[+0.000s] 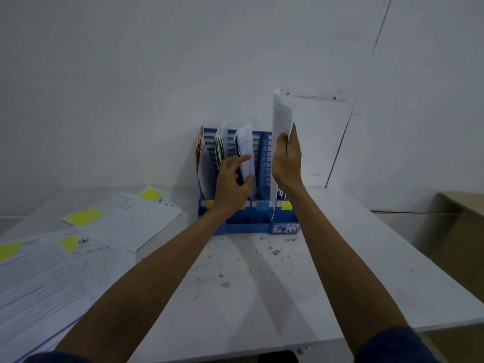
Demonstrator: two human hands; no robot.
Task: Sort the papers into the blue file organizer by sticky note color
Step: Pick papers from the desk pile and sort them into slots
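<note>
The blue file organizer stands against the wall at the back of the white table. Colored sticky labels run along its front rail, yellow at the right and blue in the middle. My right hand grips a printed white sheet upright at the rightmost slot. My left hand rests with spread fingers on a paper standing in a middle slot. Other papers stand in the left slots.
Loose papers with yellow sticky notes lie spread over the table's left side. A brown cardboard box sits off the table to the right. Crumbs and stains mark the tabletop before the organizer.
</note>
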